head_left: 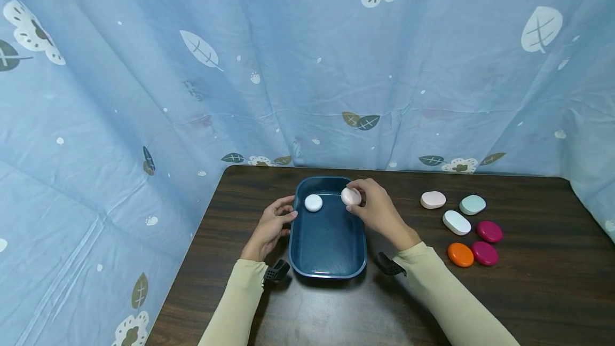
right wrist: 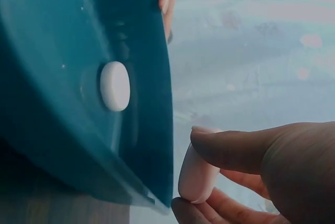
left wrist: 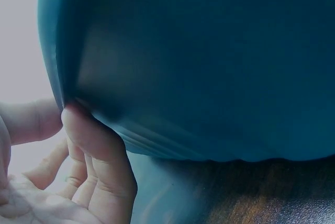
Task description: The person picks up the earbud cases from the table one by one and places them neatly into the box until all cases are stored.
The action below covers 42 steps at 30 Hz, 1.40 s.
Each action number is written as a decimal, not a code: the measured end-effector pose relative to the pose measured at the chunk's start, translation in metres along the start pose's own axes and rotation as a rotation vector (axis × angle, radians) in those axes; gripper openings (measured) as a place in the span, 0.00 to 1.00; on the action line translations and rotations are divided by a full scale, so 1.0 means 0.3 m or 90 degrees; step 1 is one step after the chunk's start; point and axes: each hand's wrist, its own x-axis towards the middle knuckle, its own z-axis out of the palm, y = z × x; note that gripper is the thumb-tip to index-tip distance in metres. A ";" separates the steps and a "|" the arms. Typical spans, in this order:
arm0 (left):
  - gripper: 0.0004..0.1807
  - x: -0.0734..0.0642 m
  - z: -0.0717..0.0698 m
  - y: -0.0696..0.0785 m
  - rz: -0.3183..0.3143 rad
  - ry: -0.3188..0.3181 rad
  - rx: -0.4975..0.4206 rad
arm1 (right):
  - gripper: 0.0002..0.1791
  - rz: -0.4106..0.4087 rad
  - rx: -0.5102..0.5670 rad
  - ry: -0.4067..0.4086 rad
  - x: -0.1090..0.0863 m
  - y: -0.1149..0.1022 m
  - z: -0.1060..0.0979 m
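A deep blue plastic tray (head_left: 328,250) lies on the dark wood table. My left hand (head_left: 271,227) pinches the tray's left wall (left wrist: 60,51) between thumb and finger. Inside the tray, near its far left corner, rests a white round soap bar (head_left: 314,203), seen also as a white oval (right wrist: 115,86) in the right wrist view. My right hand (head_left: 379,211) holds a pale pink soap bar (head_left: 351,197) by its edges, thumb on one side and fingers on the other. That pink bar (right wrist: 199,174) is at the tray's far right corner, overlapping the rim in the head view.
Right of the tray lie several more bars: a pale pink one (head_left: 433,199), a mint one (head_left: 472,205), a white one (head_left: 456,222), an orange one (head_left: 460,255) and two magenta ones (head_left: 489,231). A blue patterned curtain (head_left: 307,68) hangs behind the table (head_left: 552,260).
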 end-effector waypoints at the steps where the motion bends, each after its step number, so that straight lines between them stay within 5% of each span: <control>1: 0.25 -0.001 0.000 0.001 0.000 -0.001 0.000 | 0.27 -0.001 -0.003 -0.004 0.005 -0.005 0.002; 42: 0.25 -0.009 0.000 -0.005 0.015 -0.005 0.008 | 0.25 0.088 -0.039 -0.088 0.125 -0.063 0.126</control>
